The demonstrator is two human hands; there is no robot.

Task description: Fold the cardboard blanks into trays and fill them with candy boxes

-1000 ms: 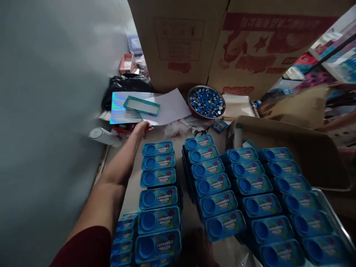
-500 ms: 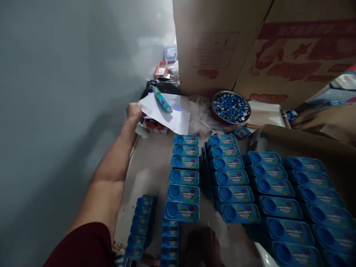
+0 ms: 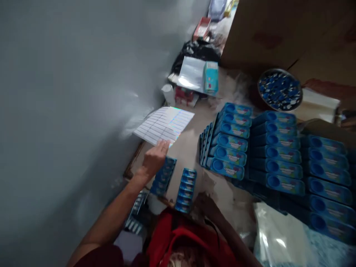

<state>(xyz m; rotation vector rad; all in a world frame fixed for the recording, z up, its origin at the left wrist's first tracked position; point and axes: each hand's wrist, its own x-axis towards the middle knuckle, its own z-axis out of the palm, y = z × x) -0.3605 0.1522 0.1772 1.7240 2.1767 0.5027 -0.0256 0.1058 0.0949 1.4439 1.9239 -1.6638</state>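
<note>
My left hand (image 3: pixel 155 157) pinches the near edge of a white sheet ruled into a grid (image 3: pixel 164 124), which is held out above the table's left side. Just below that hand is a row of blue boxes (image 3: pixel 163 177), partly covered by it. A second short row of small blue boxes (image 3: pixel 185 190) stands to its right. My right hand (image 3: pixel 205 204) is low beside that short row, dark and blurred; its fingers do not show clearly.
Stacked rows of blue candy boxes (image 3: pixel 229 142) fill the table's right side. A round bowl of blue-wrapped pieces (image 3: pixel 279 90) stands behind them. A teal box (image 3: pixel 211 77) sits on white paper (image 3: pixel 191 73) at the back. The grey wall (image 3: pixel 69 92) borders the left; clear bags (image 3: pixel 280 233) lie front right.
My left hand has drawn back toward me with a sheet, away from the paper under the teal box. That box now lies turned. The view has swung, and my right hand shows more.
</note>
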